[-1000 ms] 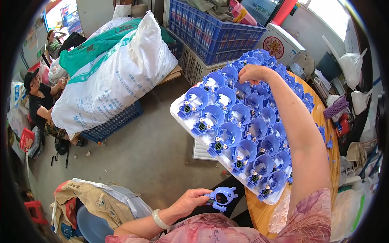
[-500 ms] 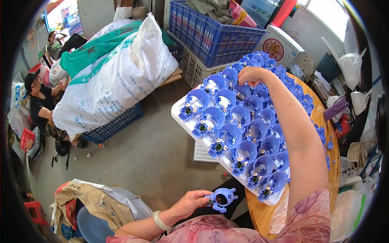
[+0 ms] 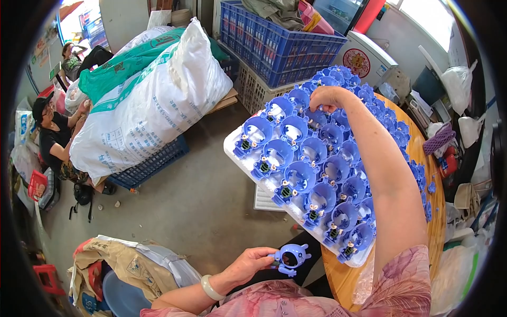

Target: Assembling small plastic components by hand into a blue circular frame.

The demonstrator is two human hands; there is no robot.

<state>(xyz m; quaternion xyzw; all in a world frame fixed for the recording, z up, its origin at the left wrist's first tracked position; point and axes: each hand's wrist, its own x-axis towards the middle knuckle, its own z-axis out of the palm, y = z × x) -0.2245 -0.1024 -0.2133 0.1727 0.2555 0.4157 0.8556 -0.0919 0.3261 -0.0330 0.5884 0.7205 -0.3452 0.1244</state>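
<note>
Low in front of my body, my left hand (image 3: 252,266) grips a blue plastic toy figure (image 3: 302,253) with small ears and a dark round opening, held by its body between thumb and fingers. My right hand (image 3: 326,98) reaches over the far part of a white foam tray (image 3: 232,149), its fingers bent down and closed among the blue toy shells (image 3: 301,176) standing in rows there. Whatever those fingertips touch or pinch is hidden behind the hand. Along the tray's near edge, the shells show small dark, green-striped parts beside them.
The tray lies partly on a round wooden table (image 3: 338,274), with more blue parts behind it. White woven sacks (image 3: 153,105) are piled on the left, near a seated person (image 3: 55,129). Blue crates (image 3: 280,53) stand behind; an open sack with a blue basin (image 3: 124,296) sits lower left.
Both my hands stay almost where they were, the left still gripping the toy figure. The seated person at the left has shifted slightly.
</note>
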